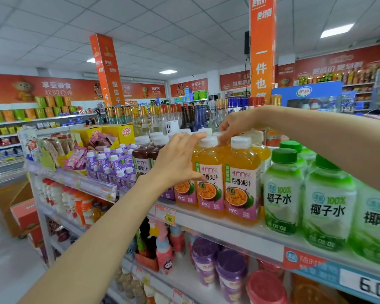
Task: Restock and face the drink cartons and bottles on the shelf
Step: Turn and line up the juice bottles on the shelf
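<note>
Orange passion-fruit juice bottles with white caps stand in rows on the top shelf point(233, 229). My left hand point(178, 159) wraps the front-left orange bottle point(208, 183), thumb low on the label and fingers at its cap. My right hand point(237, 123) reaches over the row, fingertips touching the cap of a bottle behind the front-right orange bottle point(242, 181). Dark grape juice bottles point(142, 159) stand to the left, and small purple cartons point(112, 165) further left. Green-capped coconut water bottles point(283, 194) stand to the right.
Glass bottles point(189, 119) crowd the back of the shelf top. Yellow boxes point(121, 132) and snack packets sit at the left end. Lower shelves hold purple cups point(206, 260) and colourful bottles. Price tags line the shelf edge. The aisle floor opens at left.
</note>
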The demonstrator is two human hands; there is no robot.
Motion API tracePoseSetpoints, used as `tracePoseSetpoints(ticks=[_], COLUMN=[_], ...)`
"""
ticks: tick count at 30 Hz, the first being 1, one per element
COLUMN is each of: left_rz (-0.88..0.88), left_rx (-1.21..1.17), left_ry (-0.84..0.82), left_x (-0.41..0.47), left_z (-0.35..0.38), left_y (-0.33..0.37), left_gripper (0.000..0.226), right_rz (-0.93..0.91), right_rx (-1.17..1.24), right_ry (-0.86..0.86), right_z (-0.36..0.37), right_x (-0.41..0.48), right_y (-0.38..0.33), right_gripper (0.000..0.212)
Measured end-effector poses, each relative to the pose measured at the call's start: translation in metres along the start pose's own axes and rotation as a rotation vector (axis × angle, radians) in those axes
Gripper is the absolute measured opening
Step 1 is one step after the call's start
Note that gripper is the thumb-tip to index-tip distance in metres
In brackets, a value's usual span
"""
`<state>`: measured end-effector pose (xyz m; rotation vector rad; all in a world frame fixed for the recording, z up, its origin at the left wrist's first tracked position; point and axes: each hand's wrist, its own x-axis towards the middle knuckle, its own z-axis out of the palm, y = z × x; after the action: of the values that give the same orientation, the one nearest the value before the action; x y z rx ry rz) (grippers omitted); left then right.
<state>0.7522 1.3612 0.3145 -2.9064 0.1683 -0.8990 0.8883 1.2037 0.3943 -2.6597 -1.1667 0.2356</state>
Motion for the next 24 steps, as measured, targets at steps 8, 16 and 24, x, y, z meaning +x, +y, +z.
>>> tracePoseSetpoints(ticks=[8, 16, 24], left_rz=[-0.015, -0.026, 0.067], left_rx=[-0.018, -0.03, -0.223], left_ry=[-0.001, 0.016, 0.25], left_x=[0.001, 0.0, -0.011], left_z=[-0.001, 0.003, 0.015], left_y=[0.002, 0.002, -0.004], left_gripper=[0.103, 0.104, 0.08], right_rz=[-0.016, 0.0, -0.198], right_rx=[0.048, -0.07, -0.242], right_ry=[-0.02, 0.069, 0.495], right_z=[-0.002, -0.001, -0.008], right_x=[-0.008, -0.016, -0.069], right_y=[-0.001, -0.009, -0.029], right_gripper=[0.025, 0.039, 0.024])
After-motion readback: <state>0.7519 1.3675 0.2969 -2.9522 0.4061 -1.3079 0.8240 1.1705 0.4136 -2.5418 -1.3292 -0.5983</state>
